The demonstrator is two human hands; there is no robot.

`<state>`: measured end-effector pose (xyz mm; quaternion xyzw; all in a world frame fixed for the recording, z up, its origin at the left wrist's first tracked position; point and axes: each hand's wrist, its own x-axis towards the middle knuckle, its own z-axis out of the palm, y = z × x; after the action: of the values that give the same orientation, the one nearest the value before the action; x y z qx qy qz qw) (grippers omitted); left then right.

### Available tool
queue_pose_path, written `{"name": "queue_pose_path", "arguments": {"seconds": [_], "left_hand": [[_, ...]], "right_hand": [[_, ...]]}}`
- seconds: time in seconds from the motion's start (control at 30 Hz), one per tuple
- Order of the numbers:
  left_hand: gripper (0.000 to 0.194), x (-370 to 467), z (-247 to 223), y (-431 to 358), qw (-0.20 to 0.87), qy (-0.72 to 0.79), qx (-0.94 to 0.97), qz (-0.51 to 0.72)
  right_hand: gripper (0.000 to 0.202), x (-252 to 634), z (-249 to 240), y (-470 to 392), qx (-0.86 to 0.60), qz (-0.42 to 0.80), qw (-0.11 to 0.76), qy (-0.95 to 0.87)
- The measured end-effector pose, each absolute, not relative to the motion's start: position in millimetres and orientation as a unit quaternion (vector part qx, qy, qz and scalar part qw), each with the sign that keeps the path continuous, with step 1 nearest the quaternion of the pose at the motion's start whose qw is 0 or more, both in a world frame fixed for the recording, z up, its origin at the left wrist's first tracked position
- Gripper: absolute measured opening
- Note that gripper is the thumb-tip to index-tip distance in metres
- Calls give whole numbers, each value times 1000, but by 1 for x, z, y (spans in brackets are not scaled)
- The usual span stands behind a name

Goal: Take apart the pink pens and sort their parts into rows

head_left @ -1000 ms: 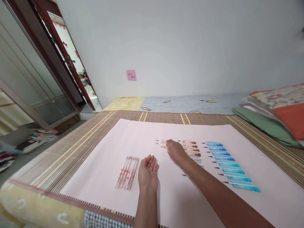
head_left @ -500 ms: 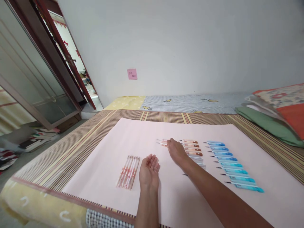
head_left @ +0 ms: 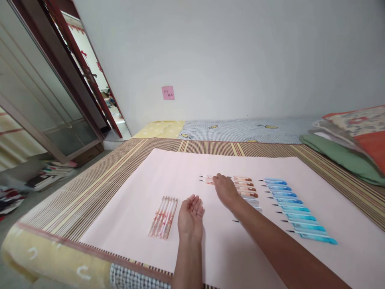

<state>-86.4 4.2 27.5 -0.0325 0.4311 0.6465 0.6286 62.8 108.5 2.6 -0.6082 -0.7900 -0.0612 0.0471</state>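
My right hand (head_left: 225, 190) reaches over the pink sheet (head_left: 126, 200) with its fingers closed at a light pen with a dark pointed tip (head_left: 207, 181). A second such pen (head_left: 206, 176) lies just behind that one; their right ends are hidden by the hand. My left hand (head_left: 191, 218) is held palm up with loosely curled fingers and nothing in it. To its left, several clear pens with reddish patterns (head_left: 163, 218) lie side by side. Brown-ended pens (head_left: 246, 184) and grey ones (head_left: 251, 199) are partly covered by my right hand and forearm.
A slanting row of blue and turquoise pens (head_left: 296, 208) lies on the right. Folded cloths and a green cushion (head_left: 343, 156) sit at the far right of the striped mat (head_left: 99, 180). The wall behind bears a pink note (head_left: 167, 93).
Both hands keep nearly the same position and pose. The whole view has shifted very slightly, and the pens lie as before.
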Motion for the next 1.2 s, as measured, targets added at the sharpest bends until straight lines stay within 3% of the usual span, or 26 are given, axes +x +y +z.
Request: {"name": "queue_pose_path", "arguments": {"seconds": [1.2], "left_hand": [[18, -84, 30, 3, 636, 436, -39, 635]], "right_hand": [[29, 68, -4, 113, -623, -47, 85, -776]]}}
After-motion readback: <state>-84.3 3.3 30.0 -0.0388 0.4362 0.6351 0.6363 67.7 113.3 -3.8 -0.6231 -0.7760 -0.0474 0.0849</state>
